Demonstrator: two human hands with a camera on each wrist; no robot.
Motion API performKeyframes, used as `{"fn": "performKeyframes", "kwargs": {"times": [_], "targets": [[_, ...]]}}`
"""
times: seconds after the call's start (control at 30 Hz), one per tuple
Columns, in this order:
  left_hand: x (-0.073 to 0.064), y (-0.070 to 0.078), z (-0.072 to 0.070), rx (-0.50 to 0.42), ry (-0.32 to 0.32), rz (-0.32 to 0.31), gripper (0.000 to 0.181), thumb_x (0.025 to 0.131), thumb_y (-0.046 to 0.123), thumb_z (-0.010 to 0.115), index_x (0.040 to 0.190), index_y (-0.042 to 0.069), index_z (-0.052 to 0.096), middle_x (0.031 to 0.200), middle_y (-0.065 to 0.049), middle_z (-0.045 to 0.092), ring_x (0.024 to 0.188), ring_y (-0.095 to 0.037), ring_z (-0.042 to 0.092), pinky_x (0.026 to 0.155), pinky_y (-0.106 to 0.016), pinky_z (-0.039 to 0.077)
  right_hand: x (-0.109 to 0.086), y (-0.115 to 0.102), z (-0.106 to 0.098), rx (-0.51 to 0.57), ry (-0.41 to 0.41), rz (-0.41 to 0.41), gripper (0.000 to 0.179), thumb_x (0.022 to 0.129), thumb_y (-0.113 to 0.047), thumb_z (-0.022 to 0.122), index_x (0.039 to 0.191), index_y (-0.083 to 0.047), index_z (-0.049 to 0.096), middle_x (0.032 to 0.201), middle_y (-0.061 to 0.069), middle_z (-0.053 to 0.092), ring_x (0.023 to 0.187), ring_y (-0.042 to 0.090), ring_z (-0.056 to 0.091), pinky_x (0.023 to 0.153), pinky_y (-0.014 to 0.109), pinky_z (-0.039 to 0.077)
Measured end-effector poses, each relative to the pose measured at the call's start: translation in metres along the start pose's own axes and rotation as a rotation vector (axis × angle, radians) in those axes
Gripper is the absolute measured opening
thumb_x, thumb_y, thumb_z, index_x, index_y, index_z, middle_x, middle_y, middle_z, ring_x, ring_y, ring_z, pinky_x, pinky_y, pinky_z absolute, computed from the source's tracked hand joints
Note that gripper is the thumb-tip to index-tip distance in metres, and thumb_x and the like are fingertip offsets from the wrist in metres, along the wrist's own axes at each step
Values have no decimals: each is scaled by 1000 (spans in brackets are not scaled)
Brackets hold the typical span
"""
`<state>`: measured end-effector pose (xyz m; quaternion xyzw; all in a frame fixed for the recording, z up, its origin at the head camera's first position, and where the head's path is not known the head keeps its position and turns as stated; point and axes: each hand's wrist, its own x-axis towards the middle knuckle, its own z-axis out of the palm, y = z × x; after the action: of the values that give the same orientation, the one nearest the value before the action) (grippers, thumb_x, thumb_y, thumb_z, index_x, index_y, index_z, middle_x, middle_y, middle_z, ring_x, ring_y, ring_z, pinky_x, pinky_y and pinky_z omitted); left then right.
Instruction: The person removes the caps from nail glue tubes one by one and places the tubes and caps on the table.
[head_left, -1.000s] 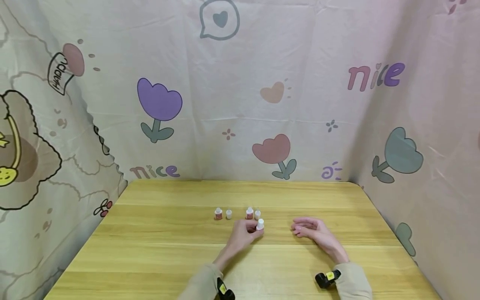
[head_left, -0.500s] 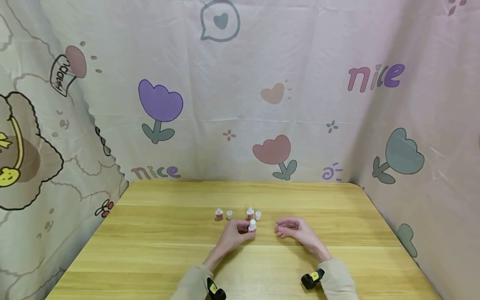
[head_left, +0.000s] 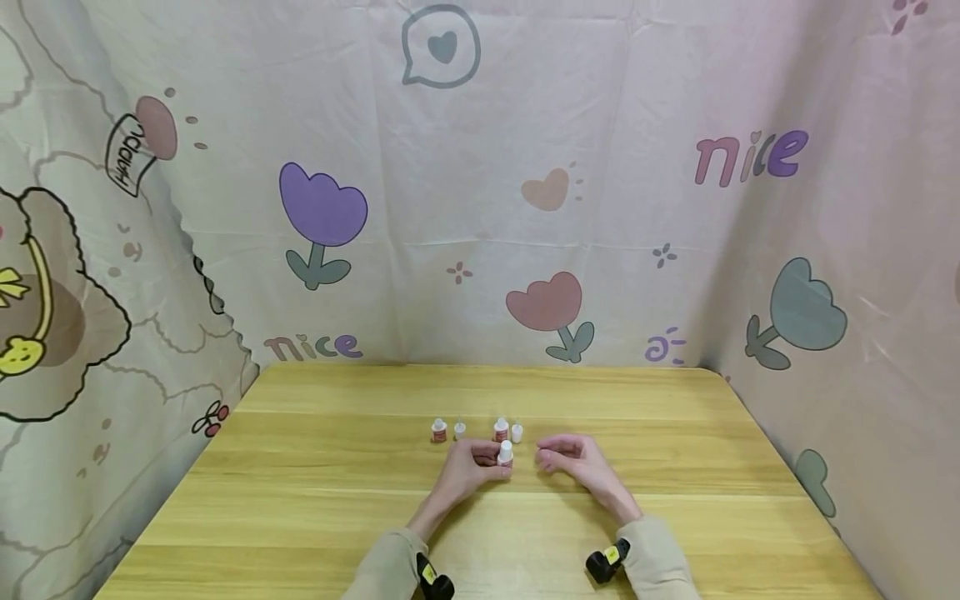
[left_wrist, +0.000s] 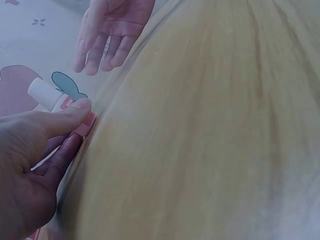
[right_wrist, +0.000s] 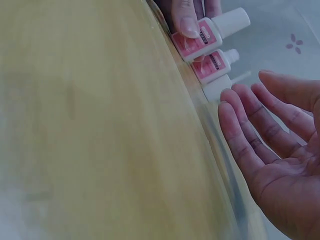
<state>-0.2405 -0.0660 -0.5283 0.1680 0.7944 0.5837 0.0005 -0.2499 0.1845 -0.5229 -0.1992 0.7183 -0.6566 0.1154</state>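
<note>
My left hand [head_left: 459, 475] pinches a small pink-labelled glue-type bottle [right_wrist: 199, 40] between thumb and fingers. Its white cap [left_wrist: 44, 94] is on, and the bottle stands upright at the table's middle. A short way to the right, my right hand [head_left: 587, 468] holds nothing; its fingers are loosely bent and apart from the bottle. Just behind the held bottle stands a second, uncapped bottle [head_left: 501, 429], with a white brush cap [head_left: 517, 432] beside it. Farther left are another uncapped bottle [head_left: 439, 431] and its loose brush cap [head_left: 460, 429], partly close behind my left hand.
The wooden table [head_left: 315, 483] runs back to a printed curtain [head_left: 450, 208], which also hangs along both sides. A black wrist camera [head_left: 607, 561] sits on my right wrist, another black camera [head_left: 435, 579] on my left.
My left hand has shifted slightly left with the capped bottle, then stayed nearly still. My right hand has moved left, closer to that bottle. The standing bottles and loose caps have not moved.
</note>
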Motion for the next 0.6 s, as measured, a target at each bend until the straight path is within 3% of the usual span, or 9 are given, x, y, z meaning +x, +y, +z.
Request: {"fn": "performKeyframes", "kwargs": {"times": [0.23, 0.6], "targets": [[2, -1, 0, -14, -6, -3, 24, 78, 4, 84, 99, -3, 77, 93, -20, 77, 79, -14, 73, 71, -17, 57, 3, -1, 4, -1, 5, 18, 42, 97, -9, 63, 126, 20, 54, 117, 41, 63, 91, 16, 74, 84, 28, 59], [6, -4, 0, 6, 15, -2, 23, 75, 3, 86, 95, -4, 77, 90, -21, 77, 76, -13, 71, 69, -16, 54, 4, -6, 11, -14, 36, 33, 42, 95, -10, 67, 124, 19, 57, 117, 39, 65, 91, 17, 73, 84, 27, 59]]}}
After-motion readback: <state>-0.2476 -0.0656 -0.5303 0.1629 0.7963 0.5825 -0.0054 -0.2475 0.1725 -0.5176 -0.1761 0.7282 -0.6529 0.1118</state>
